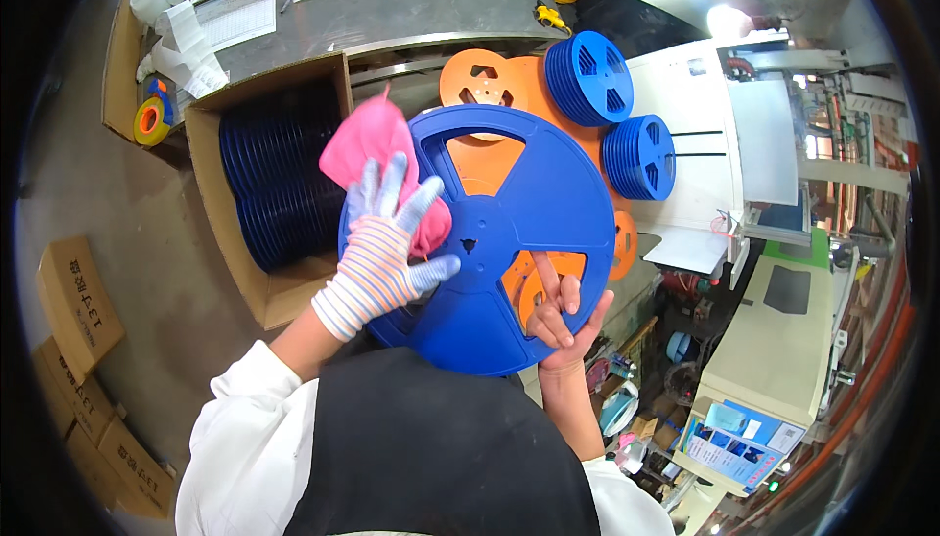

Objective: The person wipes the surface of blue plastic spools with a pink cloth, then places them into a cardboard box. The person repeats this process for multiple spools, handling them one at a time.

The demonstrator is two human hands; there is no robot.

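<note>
A large blue plastic reel (563,188) with wide cut-out windows is held in front of my body, its flat side facing up. My left hand (377,257), in a striped knit glove with grey fingertips, presses a pink cloth (367,139) on the reel's left side, fingers spread over it. Part of the cloth hangs past the rim. My bare right hand (568,326) grips the reel at its lower right edge, with fingers showing at a window and thumb near the rim.
On the left, an open carton (259,286) holds rows of dark blue reels (279,179). Beyond my reel lie orange reels (475,71) and two stacks of smaller blue reels (602,76). A grey table (392,7) stands at the back, closed cartons (78,306) at far left, a machine (759,360) at right.
</note>
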